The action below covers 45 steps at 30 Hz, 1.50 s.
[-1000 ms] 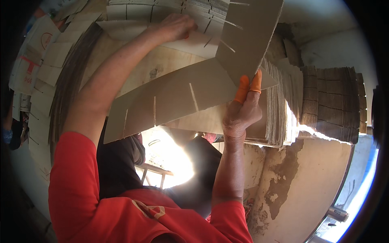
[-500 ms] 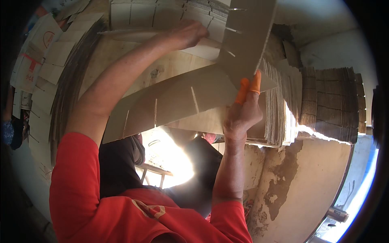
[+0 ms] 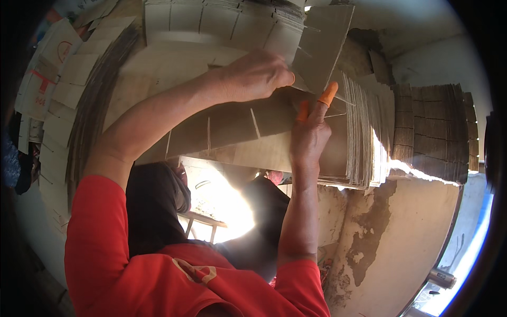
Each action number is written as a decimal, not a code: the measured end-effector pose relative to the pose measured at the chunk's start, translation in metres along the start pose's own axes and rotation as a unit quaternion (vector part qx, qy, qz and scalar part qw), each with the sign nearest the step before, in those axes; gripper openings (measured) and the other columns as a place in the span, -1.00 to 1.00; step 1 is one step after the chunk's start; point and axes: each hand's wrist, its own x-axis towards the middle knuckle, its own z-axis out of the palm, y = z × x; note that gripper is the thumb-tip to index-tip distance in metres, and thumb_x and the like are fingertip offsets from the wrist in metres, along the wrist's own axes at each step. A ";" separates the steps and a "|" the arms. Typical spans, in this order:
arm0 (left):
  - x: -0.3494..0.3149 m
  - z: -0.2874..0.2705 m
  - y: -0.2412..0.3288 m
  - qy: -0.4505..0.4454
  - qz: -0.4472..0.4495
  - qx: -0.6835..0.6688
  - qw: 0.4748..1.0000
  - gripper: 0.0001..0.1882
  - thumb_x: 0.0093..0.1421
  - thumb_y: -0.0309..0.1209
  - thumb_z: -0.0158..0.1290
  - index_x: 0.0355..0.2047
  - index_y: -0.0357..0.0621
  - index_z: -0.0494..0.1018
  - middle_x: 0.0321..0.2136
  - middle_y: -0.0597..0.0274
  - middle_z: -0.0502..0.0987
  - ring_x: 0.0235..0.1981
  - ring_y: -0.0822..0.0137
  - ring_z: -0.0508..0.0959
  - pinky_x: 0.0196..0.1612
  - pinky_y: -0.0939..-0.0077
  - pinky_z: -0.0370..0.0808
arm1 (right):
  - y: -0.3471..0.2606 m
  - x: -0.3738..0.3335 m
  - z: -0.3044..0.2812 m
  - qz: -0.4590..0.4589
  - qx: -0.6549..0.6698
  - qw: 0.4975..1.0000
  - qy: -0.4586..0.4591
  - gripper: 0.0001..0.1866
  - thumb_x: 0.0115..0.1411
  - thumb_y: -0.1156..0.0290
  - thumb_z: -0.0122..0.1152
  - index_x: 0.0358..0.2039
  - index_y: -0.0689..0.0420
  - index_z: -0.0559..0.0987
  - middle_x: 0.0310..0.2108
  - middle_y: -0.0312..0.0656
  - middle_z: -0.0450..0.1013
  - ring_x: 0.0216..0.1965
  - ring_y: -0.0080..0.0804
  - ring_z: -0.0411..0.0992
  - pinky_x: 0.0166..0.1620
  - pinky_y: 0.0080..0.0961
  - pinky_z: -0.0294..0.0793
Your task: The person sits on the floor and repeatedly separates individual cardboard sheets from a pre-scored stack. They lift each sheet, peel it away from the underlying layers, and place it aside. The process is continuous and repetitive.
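Note:
My right hand (image 3: 310, 138), with orange finger covers on two fingers, pinches slotted cardboard strips where they cross. One slotted cardboard strip (image 3: 323, 47) stands up and away from me from that hand. Another slotted cardboard strip (image 3: 232, 126) lies lengthwise to the left, its slits toward me, passing below my left forearm. My left hand (image 3: 259, 76) is closed, its thumb tip close to the base of the upright strip. A pale, blurred cardboard strip (image 3: 190, 52) runs leftward behind that hand and seems to be held in it; the fingers hide the grip.
Slotted cardboard stacks stand at the back (image 3: 211, 21), along the left (image 3: 87, 116) and right of my right hand (image 3: 362, 137). Farther right is a darker cardboard stack (image 3: 435, 127). Everything rests around a wooden board (image 3: 253, 150); a peeling wall (image 3: 401, 227) is at right.
My left hand has moved right and toward me, up to the crossing strips. My right hand has shifted slightly left, and the upright strip has come lower.

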 end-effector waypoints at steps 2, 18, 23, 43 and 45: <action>-0.004 -0.002 0.004 -0.029 -0.025 0.014 0.999 -0.90 -0.16 -0.61 0.10 -0.66 -0.23 0.37 -0.65 0.11 0.43 -0.52 0.15 0.47 -0.44 0.26 0.42 | 0.007 -0.001 0.010 -0.024 0.003 1.000 -0.006 -0.33 0.23 0.48 0.03 0.28 0.16 -0.03 -0.56 -0.01 0.47 -0.67 -0.05 0.42 -0.63 -0.27 0.37; -0.009 0.000 -0.148 -0.036 -0.226 0.248 0.941 -0.43 -0.13 -0.37 0.29 -0.09 -0.19 0.34 -0.23 0.19 0.43 -0.07 0.20 0.36 -0.10 0.31 0.35 | -0.010 -0.004 0.015 -0.019 0.097 0.993 0.063 -0.58 0.19 0.59 0.10 0.08 0.13 0.34 -0.48 -0.22 0.47 -0.53 -0.50 0.40 -0.42 -0.67 0.39; -0.008 0.025 -0.171 -0.039 -0.218 0.318 0.922 -0.49 -0.15 -0.47 0.21 -0.13 -0.13 0.35 -0.18 0.21 0.40 -0.03 0.20 0.34 -0.02 0.28 0.31 | -0.009 -0.006 0.010 -0.022 0.133 0.988 0.081 -0.52 0.18 0.60 0.13 0.12 0.11 0.31 -0.52 -0.35 0.39 -0.50 -0.67 0.30 -0.36 -0.78 0.35; -0.013 -0.020 -0.111 -0.089 -0.313 0.039 0.945 -0.90 -0.16 -0.58 0.06 -0.58 -0.25 0.35 -0.54 0.06 0.48 -0.41 0.06 0.47 -0.31 0.26 0.36 | -0.017 -0.007 0.000 -0.060 0.142 0.986 0.061 -0.41 0.16 0.66 0.05 0.22 0.20 0.20 -0.50 -0.10 0.50 -0.59 -0.31 0.49 -0.49 -0.54 0.47; -0.015 -0.019 -0.113 -0.096 -0.262 0.106 0.954 -0.89 -0.19 -0.58 0.07 -0.58 -0.27 0.38 -0.53 0.06 0.51 -0.42 0.06 0.48 -0.34 0.26 0.38 | -0.019 -0.006 -0.001 -0.056 0.139 0.987 0.056 -0.41 0.16 0.65 0.06 0.22 0.20 0.20 -0.48 -0.09 0.50 -0.58 -0.30 0.49 -0.49 -0.54 0.47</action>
